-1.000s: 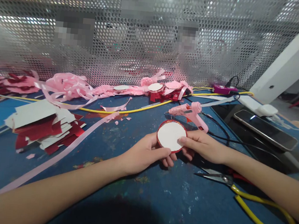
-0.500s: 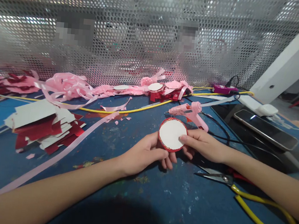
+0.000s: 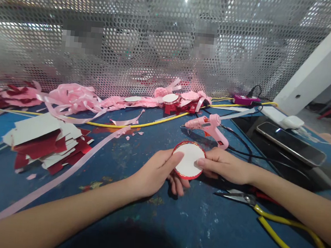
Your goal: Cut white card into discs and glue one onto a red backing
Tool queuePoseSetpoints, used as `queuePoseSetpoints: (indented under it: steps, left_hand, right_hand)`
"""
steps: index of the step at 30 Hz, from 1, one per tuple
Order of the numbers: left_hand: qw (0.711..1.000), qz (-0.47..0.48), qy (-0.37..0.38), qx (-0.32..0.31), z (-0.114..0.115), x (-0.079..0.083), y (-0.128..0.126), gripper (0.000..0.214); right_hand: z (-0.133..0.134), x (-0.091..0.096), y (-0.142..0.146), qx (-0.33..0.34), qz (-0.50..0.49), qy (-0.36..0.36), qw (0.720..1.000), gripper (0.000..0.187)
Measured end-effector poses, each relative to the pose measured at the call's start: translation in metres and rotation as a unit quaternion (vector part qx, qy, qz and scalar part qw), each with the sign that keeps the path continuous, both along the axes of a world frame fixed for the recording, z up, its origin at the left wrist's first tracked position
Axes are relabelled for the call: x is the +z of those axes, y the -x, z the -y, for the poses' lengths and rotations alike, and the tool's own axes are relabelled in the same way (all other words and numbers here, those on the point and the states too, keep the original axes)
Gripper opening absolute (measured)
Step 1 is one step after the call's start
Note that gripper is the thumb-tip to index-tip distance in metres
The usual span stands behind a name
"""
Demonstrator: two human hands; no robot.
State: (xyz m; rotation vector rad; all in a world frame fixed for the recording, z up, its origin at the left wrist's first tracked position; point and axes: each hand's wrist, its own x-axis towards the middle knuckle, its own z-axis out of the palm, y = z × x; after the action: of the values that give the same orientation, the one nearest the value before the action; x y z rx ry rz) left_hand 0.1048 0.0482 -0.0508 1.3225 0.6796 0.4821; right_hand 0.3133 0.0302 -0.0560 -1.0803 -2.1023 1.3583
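Between my two hands is a round white disc with a red rim [image 3: 189,163], its white face turned up toward me. My left hand [image 3: 161,172] grips its left side, thumb on the white face and fingers beneath. On the right edge, my right hand [image 3: 223,164] pinches the disc between thumb and fingers. Just beyond it, a pink glue gun [image 3: 207,127] rests on the blue table [image 3: 133,218]. Scissors with yellow handles [image 3: 292,235] lie below my right forearm, blades pointing left. The underside of the disc is hidden.
White and red cut pieces [image 3: 52,140] are piled at the left. A pink ribbon [image 3: 70,163] crosses the table. Behind a yellow cable [image 3: 154,122] lie pink ribbon heaps [image 3: 72,97]. A phone [image 3: 291,143] lies at the right. A perforated metal screen [image 3: 148,60] closes the back.
The disc has come slightly lower and nearer. My left thumb has moved from below the rim up onto the white face, while my right hand keeps its pinch.
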Motion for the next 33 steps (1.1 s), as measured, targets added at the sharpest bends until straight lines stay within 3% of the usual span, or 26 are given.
queuePoseSetpoints:
  steps: [5,21,26,33]
  left_hand:
    - [1.000,-0.005,-0.002,0.009,0.001,0.000,0.000,0.036]
    - [0.995,-0.076,0.001,-0.070,0.001,0.002,0.004,0.041]
    - [0.997,-0.058,-0.025,-0.050,0.001,0.003,0.003,0.049]
    - [0.986,-0.130,-0.073,-0.075,0.002,0.008,0.005,0.046]
  right_hand:
    - [-0.001,0.000,-0.001,0.005,-0.004,-0.007,1.000,0.051]
    - [-0.003,-0.010,0.000,0.032,-0.023,-0.069,0.997,0.048]
    - [-0.002,-0.008,0.001,0.023,-0.017,-0.048,0.998,0.049]
    - [-0.007,-0.014,0.001,0.034,-0.048,-0.071,0.996,0.043]
